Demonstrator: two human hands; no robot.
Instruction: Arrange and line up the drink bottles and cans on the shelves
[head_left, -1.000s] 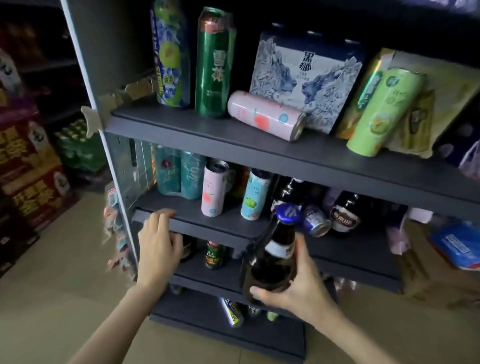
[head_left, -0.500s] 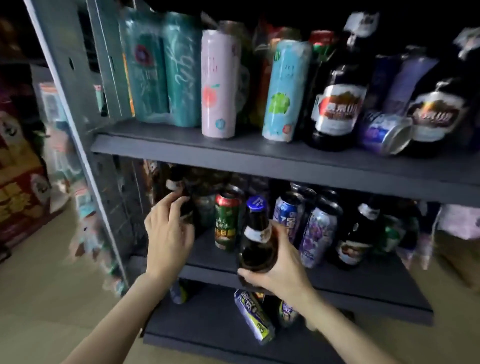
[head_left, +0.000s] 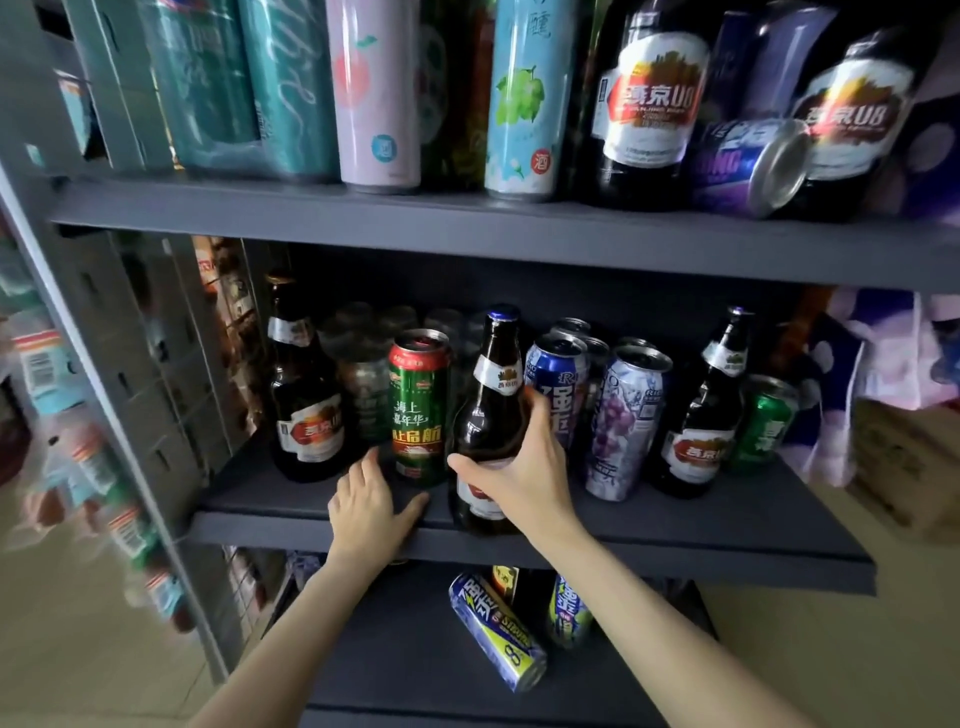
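Observation:
My right hand (head_left: 524, 475) grips a brown beer bottle (head_left: 491, 410) with a blue cap, upright at the front of the middle shelf (head_left: 675, 540). Just left of it stands a green and red can (head_left: 418, 408). My left hand (head_left: 369, 506) rests flat on the shelf board in front of that can, fingers straight, holding nothing. Another brown bottle (head_left: 306, 405) stands at the shelf's left end. To the right stand a blue can (head_left: 558, 384), a grape-print can (head_left: 623, 426), a third bottle (head_left: 704, 415) and a green can (head_left: 761, 423).
The shelf above (head_left: 467, 228) carries tall teal, pink and light-blue cans, two dark bottles and a purple can (head_left: 748, 166) lying on its side. On the bottom shelf a blue-yellow can (head_left: 496, 631) lies tipped over. A cardboard box (head_left: 909, 467) sits at the right.
The view has moved closer to the middle shelf. My right hand has brought the bottle onto the shelf beside the green and red can. My left hand has dropped flat onto the shelf board.

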